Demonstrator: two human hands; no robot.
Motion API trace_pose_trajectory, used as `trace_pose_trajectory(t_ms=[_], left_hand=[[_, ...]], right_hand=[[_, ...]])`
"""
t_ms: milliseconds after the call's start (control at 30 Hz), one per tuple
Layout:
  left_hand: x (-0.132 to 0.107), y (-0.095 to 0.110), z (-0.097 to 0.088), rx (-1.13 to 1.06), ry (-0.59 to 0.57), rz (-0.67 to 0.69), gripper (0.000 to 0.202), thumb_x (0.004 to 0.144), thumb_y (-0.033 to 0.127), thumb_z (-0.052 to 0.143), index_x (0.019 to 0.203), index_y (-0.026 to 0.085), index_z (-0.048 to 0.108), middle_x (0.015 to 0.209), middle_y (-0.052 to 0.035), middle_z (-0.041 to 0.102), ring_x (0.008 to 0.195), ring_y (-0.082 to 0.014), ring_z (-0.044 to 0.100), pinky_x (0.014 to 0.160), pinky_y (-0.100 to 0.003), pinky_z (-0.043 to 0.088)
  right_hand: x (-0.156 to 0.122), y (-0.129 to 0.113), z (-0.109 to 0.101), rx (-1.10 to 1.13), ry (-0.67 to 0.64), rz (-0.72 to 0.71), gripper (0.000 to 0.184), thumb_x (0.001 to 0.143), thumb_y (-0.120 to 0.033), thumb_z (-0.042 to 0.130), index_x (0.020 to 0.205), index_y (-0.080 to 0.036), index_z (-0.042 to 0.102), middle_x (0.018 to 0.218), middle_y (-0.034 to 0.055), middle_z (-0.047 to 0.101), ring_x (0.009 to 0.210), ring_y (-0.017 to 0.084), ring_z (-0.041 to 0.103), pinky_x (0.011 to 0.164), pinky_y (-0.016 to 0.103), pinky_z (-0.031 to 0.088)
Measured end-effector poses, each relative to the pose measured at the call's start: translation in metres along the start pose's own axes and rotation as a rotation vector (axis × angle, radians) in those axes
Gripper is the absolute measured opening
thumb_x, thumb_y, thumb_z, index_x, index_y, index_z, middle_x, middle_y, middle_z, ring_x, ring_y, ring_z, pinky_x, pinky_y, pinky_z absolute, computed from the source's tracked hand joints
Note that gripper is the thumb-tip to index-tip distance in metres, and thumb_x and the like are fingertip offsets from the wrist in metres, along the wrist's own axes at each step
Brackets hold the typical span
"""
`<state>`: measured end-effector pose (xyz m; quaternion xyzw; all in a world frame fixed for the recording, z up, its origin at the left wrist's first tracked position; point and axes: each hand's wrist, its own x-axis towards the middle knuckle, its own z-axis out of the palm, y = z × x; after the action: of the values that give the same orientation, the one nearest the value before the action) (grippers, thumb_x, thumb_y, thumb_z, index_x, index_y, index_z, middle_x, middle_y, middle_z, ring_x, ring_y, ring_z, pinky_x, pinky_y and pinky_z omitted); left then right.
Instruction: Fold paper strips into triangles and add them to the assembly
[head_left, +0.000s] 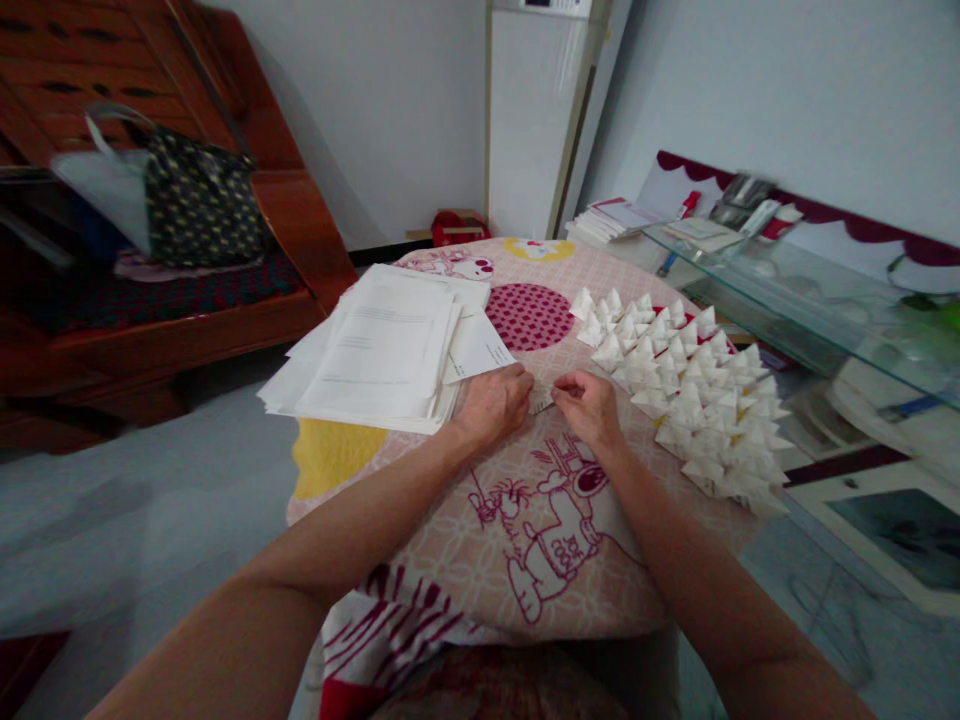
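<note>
Between my two hands is a small piece of printed white paper (541,401), low over the cloth-covered table. My left hand (495,405) has its fingers closed at the paper's left edge. At its right edge, the thumb and fingertips of my right hand (590,408) pinch the paper. My fingers hide part of it, so its exact folds cannot be made out. Left of my left hand lies a stack of white printed sheets (375,345), with a loose sheet (480,345) jutting out. Many pointed folded-paper pieces (686,380) stand in rows to the right of my right hand.
A pink patterned tablecloth (450,530) covers the table. Along the right runs a glass shelf (795,300) with papers and small items. A wooden bench (292,220) with a dark patterned bag (199,200) stands at the left. Behind the table is a tall white cabinet-like unit (536,110).
</note>
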<state>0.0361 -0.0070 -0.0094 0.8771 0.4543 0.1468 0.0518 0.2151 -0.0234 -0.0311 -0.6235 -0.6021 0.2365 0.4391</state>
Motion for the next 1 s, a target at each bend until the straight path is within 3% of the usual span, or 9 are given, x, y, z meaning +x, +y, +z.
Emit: trace_pose_trajectory(t_ms=[233,467,600,667,767,900,1000], left_hand=[[0.000,0.003,-0.003,0.091,0.022,0.123,0.020,0.094,0.015,0.049,0.096,0.013,0.068,0.096,-0.0093,0.068,0.087,-0.0197,0.065,0.069,-0.028,0.047],[0.002,-0.004,0.008,-0.068,0.110,0.132,0.018,0.090,0.014,0.053,0.090,0.015,0.071,0.086,-0.0059,0.069,0.081,-0.0177,0.065,0.073,-0.027,0.047],[0.003,-0.006,0.010,-0.177,0.094,0.107,0.018,0.088,0.015,0.055,0.092,0.017,0.072,0.087,-0.0050,0.071,0.080,-0.0178,0.066,0.075,-0.027,0.049],[0.003,-0.006,0.010,-0.211,0.085,0.078,0.018,0.087,0.015,0.056,0.093,0.017,0.073,0.089,-0.0056,0.073,0.082,-0.0182,0.067,0.077,-0.028,0.050],[0.005,-0.008,0.008,-0.233,0.066,0.035,0.020,0.085,0.014,0.057,0.094,0.016,0.074,0.091,-0.0065,0.074,0.085,-0.0196,0.069,0.080,-0.028,0.051],[0.007,-0.011,0.007,-0.251,0.026,0.007,0.020,0.083,0.015,0.058,0.094,0.016,0.075,0.093,-0.0066,0.076,0.086,-0.0204,0.069,0.081,-0.029,0.052],[0.007,-0.013,0.006,-0.267,0.014,0.003,0.021,0.082,0.014,0.058,0.092,0.016,0.076,0.091,-0.0069,0.076,0.083,-0.0198,0.069,0.079,-0.029,0.052]], right_hand=[[-0.001,-0.005,-0.006,-0.200,-0.020,-0.071,0.020,0.074,-0.022,0.056,0.083,-0.019,0.073,0.056,-0.0013,0.060,0.054,0.016,0.056,0.059,0.028,0.043],[-0.001,-0.005,-0.015,0.007,-0.194,-0.016,0.041,0.068,-0.017,0.048,0.098,-0.016,0.076,0.049,-0.0042,0.053,0.044,0.013,0.046,0.046,0.025,0.035],[-0.002,-0.010,-0.018,0.071,-0.234,0.046,0.050,0.067,-0.016,0.050,0.111,-0.014,0.074,0.045,-0.0061,0.050,0.039,0.011,0.043,0.042,0.023,0.032],[-0.003,-0.011,-0.021,0.081,-0.269,0.062,0.051,0.072,-0.019,0.054,0.120,-0.013,0.072,0.045,-0.0056,0.052,0.038,0.011,0.042,0.041,0.023,0.032],[-0.001,-0.010,-0.028,0.126,-0.302,0.082,0.054,0.081,-0.036,0.062,0.129,-0.011,0.067,0.048,-0.0037,0.057,0.037,0.011,0.043,0.039,0.023,0.033],[0.001,-0.004,-0.042,0.227,-0.266,0.032,0.052,0.087,-0.050,0.060,0.121,-0.012,0.071,0.054,-0.0023,0.060,0.041,0.011,0.047,0.041,0.023,0.036],[0.001,-0.002,-0.048,0.204,-0.410,-0.032,0.042,0.081,-0.043,0.068,0.112,-0.015,0.075,0.056,-0.0035,0.058,0.046,0.011,0.048,0.045,0.023,0.037]])
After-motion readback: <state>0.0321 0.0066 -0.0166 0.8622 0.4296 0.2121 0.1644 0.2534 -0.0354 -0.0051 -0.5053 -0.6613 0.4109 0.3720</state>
